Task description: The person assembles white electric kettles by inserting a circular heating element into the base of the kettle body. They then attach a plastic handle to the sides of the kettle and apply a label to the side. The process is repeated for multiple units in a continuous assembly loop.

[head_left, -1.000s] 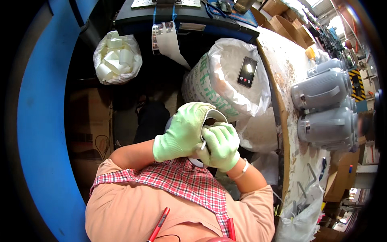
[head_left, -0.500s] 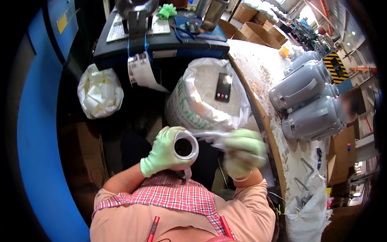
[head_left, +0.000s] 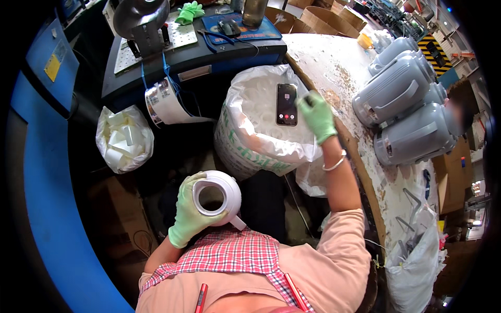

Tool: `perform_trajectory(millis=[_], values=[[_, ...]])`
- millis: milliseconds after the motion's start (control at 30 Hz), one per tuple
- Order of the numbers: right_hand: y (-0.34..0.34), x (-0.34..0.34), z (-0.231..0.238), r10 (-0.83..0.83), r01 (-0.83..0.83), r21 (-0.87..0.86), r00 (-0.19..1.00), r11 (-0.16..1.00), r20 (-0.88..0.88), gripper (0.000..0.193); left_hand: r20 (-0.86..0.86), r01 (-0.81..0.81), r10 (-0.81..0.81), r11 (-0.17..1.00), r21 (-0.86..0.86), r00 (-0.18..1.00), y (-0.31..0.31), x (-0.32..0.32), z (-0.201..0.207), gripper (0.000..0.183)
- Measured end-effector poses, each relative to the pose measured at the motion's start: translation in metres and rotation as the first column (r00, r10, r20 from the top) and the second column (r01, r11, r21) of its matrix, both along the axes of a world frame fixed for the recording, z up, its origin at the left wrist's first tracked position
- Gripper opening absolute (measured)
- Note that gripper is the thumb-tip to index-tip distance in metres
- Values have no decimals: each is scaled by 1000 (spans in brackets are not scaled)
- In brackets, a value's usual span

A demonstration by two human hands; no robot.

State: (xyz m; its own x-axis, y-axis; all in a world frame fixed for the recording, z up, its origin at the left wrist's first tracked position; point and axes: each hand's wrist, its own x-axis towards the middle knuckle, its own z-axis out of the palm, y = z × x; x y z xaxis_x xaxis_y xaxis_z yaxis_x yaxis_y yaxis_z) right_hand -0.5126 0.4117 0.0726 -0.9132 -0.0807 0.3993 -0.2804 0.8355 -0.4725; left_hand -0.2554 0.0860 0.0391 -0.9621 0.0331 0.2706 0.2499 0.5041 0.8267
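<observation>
My left hand (head_left: 190, 211), in a pale green glove, grips a light grey thermos jug (head_left: 233, 195) over my lap. The jug's round open mouth faces up and its handle points toward my apron. My right hand (head_left: 317, 116), gloved the same way, is at the right rim of a white woven sack (head_left: 242, 141), beside a phone (head_left: 287, 105). Its fingers are bent and a little blurred, so whether they hold anything does not show. The phone lies on clear plastic pieces (head_left: 261, 112) filling the sack.
Several grey thermos jugs (head_left: 417, 133) lie on the worn white bench (head_left: 326, 68) at right. A dark desk (head_left: 188, 62) holds pliers (head_left: 211, 44) and a green glove (head_left: 189, 13). A label roll (head_left: 164, 101) hangs off it, near a small waste bag (head_left: 125, 141).
My right hand has moved from beside the jug, where it blurred near clear film, up and away to the sack's rim. The jug in my left hand has shifted slightly left.
</observation>
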Motion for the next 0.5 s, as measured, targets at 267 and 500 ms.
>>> perform_trajectory(millis=[267,500], values=[[-20,7,-88,-281,39,403,778,915,561,35,-11,52,-53,998,-46,999,10,-1,2,85],[6,8,-102,-219,108,245,845,963,488,33,-88,29,-33,998,-53,996,18,12,15,81]])
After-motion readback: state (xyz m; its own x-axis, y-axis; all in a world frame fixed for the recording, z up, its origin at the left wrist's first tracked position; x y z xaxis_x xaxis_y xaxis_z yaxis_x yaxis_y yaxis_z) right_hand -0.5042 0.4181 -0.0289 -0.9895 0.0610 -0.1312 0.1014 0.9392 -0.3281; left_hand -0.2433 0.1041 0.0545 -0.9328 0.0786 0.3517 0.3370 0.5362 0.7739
